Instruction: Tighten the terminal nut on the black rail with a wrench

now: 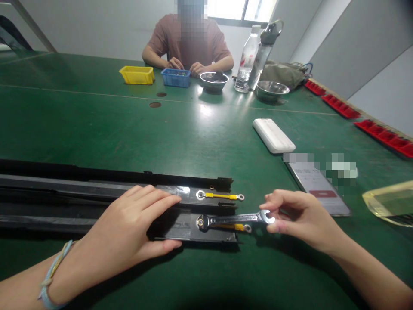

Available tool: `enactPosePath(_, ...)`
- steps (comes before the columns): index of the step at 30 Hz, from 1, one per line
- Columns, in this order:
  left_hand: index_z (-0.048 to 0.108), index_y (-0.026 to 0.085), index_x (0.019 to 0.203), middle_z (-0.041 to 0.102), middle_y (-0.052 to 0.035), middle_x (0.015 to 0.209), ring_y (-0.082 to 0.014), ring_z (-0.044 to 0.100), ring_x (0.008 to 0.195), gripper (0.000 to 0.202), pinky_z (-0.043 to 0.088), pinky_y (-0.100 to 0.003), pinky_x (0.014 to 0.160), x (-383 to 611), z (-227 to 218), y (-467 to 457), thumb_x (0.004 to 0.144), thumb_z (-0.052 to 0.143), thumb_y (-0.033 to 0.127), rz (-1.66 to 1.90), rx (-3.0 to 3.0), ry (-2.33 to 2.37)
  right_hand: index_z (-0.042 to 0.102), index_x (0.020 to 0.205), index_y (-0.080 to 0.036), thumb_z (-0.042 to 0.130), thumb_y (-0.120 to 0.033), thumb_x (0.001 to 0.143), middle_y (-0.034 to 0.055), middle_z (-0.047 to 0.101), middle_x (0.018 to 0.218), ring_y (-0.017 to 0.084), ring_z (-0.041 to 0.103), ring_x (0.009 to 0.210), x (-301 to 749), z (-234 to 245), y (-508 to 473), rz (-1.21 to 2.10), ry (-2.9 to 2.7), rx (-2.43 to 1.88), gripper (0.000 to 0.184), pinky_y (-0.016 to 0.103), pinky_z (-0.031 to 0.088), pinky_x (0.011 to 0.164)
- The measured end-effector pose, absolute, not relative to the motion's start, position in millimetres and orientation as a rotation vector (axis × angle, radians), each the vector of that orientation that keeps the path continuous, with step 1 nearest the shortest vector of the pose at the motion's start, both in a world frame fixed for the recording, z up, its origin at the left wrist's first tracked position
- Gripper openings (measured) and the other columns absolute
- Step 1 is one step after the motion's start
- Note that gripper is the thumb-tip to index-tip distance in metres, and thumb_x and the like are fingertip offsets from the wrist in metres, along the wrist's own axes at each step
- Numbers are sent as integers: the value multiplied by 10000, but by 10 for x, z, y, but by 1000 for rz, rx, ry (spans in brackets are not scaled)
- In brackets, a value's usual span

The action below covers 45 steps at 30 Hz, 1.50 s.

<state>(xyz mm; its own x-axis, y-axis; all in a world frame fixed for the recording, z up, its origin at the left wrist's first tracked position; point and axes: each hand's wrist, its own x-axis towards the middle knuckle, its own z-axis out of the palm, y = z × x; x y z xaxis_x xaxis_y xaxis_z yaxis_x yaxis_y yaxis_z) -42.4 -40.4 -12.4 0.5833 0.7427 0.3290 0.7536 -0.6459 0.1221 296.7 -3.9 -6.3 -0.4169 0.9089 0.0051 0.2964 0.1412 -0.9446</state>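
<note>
Low in the frame, our left hand (129, 232) lies open on the black rail (64, 189), cut off at left; our right hand (300, 217) pinches the wrench (232, 220), which half hides a yellow link (239, 227).

Daylight from the far window (241, 9) glares on the green table (97, 125); edges bend, faces are pixelated.

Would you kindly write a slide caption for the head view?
Left hand rests on a black rail; right hand holds a wrench at the rail's end.
</note>
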Motion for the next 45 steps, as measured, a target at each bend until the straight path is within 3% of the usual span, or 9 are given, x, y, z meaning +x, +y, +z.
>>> enactPosePath(8,578,184,1194,687,-87,1105,-261,634,989,558,454,-401,888,-412,-127,-414,791,646,564,-557,-2768,-1299,713,715,-179,850,-407,655,5,608,531,124,525,467,2975,-88,-35,1248,-1813,-1184,273,242,412,427)
enactPosePath(18,572,201,1197,684,-74,1106,-253,628,992,542,457,-388,884,-416,-112,-399,779,662,535,-573,-2779,-1339,644,707,-193,875,-357,639,-61,481,498,94,432,461,2996,-114,-99,1410,-1846,-953,291,235,351,447)
enactPosePath(23,561,180,1200,672,-80,1105,-253,620,979,550,450,-387,863,-421,-101,-400,782,668,520,-562,-2788,-1312,682,731,-186,881,-310,629,-44,516,539,101,455,487,2966,-89,-90,1420,-1753,-1020,255,231,377,457)
enactPosePath(27,560,189,1205,667,-78,1113,-253,613,980,554,444,-388,869,-428,-84,-421,782,665,530,-557,-2790,-1330,714,744,-188,878,-264,619,15,643,631,128,553,542,2906,-32,-70,1415,-1633,-1135,219,238,466,497)
enactPosePath(31,547,197,1219,664,-76,1117,-252,608,977,559,440,-390,863,-437,-66,-441,787,658,534,-538,-2800,-1337,703,755,-178,895,-275,584,24,686,642,122,583,490,2854,-33,-58,1540,-1442,-1207,275,218,473,433)
enactPosePath(36,545,194,1222,663,-80,1118,-250,608,980,546,434,-392,873,-440,-73,-444,800,650,524,-542,-2790,-1332,714,816,-169,863,-315,661,44,725,645,133,637,511,2880,-73,-43,1751,-1302,-1131,260,218,511,456)
enactPosePath(45,543,177,1224,659,-80,1117,-248,609,986,555,432,-389,878,-430,-81,-418,805,640,527,-524,-2785,-1306,731,765,-172,889,-224,626,-1,638,608,109,561,546,2975,-62,-48,1618,-1590,-952,216,220,440,512)
